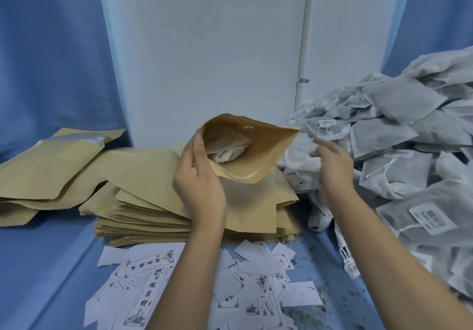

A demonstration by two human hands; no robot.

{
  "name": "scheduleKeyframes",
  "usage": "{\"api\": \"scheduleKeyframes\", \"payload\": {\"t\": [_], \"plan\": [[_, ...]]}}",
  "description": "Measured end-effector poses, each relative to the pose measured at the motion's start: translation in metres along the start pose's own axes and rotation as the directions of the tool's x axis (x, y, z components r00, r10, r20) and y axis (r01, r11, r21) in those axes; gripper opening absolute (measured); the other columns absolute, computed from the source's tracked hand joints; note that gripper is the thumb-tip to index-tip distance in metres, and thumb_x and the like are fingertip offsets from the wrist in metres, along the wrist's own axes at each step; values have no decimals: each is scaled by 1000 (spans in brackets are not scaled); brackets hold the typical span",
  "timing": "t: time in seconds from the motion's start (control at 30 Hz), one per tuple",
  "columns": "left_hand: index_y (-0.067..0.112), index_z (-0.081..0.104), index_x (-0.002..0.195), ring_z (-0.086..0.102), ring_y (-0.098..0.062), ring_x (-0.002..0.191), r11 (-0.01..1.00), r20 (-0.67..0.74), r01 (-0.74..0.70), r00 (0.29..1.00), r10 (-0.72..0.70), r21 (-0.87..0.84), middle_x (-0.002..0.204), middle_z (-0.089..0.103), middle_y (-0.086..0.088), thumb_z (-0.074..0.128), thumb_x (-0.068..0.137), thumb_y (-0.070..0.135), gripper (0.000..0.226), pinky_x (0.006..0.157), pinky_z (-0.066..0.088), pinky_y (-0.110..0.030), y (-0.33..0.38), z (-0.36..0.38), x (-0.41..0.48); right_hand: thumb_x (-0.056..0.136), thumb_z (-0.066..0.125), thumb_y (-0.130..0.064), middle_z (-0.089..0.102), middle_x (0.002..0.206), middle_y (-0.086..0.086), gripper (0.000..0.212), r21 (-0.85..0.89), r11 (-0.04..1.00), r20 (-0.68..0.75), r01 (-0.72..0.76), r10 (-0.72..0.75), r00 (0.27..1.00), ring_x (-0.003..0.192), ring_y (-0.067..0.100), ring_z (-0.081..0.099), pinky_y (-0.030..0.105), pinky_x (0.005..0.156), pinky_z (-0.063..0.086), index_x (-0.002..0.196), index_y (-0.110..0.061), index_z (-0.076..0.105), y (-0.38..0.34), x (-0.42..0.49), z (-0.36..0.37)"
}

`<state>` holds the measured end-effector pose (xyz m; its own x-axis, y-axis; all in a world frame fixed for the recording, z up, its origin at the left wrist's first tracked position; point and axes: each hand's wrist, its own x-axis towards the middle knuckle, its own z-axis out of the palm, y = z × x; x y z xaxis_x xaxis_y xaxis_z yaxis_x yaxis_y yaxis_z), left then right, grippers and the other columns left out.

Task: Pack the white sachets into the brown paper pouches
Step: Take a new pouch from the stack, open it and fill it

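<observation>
The left grip pinches the stiffish brown pouch at its open rim, one sachet inside. The right grip (blurred, hold unclear) hovers at the sachet pile, which looks soft and light, probably best edge-pinched.

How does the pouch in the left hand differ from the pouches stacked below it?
The held pouch is spread open at the mouth; the stacked pouches lie flat. The held pouch is lifted and tilted, gripped by the left hand; the stacked pouches rest on the blue table. A white sachet shows inside the held pouch; none shows in the stacked pouches. Both are the same brown paper.
</observation>
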<state>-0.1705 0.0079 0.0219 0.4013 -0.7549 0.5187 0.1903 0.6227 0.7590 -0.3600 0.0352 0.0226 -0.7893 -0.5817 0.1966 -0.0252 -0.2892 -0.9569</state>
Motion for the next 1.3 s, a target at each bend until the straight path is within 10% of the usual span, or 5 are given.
{"api": "scheduleKeyframes", "payload": {"t": [0.13,0.27,0.47,0.7,1.3], "plan": [[16,64,119,56,6,107,997,22,-73,997,73,-1,113,66,8,44,99,32,32,88,41,-5,4,1,10,75,51,1,62,118,22,49,249,769,628,-588,334,703,93,32,67,33,73,57,123,1,58,-6,-18,-25],[12,64,120,56,1,109,994,86,-79,994,73,69,118,66,2,45,99,26,31,92,41,-9,-7,0,15,46,82,-1,64,121,20,65,198,768,858,-609,164,486,99,31,68,34,78,59,110,-3,71,-11,-35,-38],[25,60,120,53,3,114,989,178,-93,982,71,116,119,61,10,46,98,27,26,99,39,-12,-22,-5,-3,78,64,-7,65,123,13,36,-2,910,849,-415,221,480,113,22,62,28,91,53,113,-5,70,-29,-42,-17],[18,61,124,48,-9,127,980,285,-118,956,70,157,124,59,10,46,97,28,32,106,37,-23,-26,-7,-18,92,57,-5,68,107,24,19,-65,984,472,-167,178,863,92,27,61,40,89,51,107,3,66,-22,-58,13],[17,61,125,44,-17,131,937,367,-33,924,-104,347,131,58,1,42,100,34,36,109,33,-34,-17,-9,17,76,56,4,73,106,6,35,-343,935,777,-92,338,532,100,18,66,25,86,54,92,-17,79,8,-57,-29]]}}
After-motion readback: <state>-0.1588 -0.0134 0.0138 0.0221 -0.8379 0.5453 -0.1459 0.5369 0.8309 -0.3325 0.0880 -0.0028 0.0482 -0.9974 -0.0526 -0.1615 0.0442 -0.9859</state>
